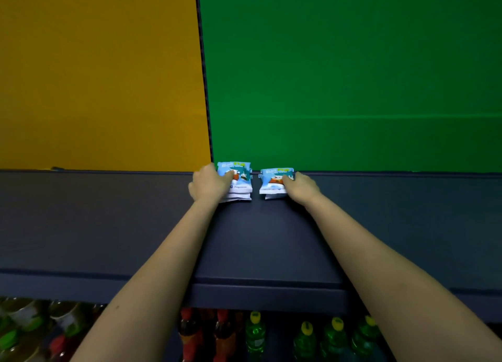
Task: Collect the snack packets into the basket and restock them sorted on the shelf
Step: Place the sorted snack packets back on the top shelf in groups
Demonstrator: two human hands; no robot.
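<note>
Two small stacks of blue and white snack packets lie at the back of the dark shelf top (266,242), against the green wall. My left hand (207,183) grips the left stack (240,183), thumb on top of it. My right hand (301,186) grips the right stack (273,183) from its right side. A narrow gap separates the two stacks. No basket is in view.
A yellow wall panel (100,73) meets the green panel (353,73) just left of the packets. Below the shelf's front edge stand green bottles with yellow caps (255,331), dark red bottles (190,331) and other containers at the lower left.
</note>
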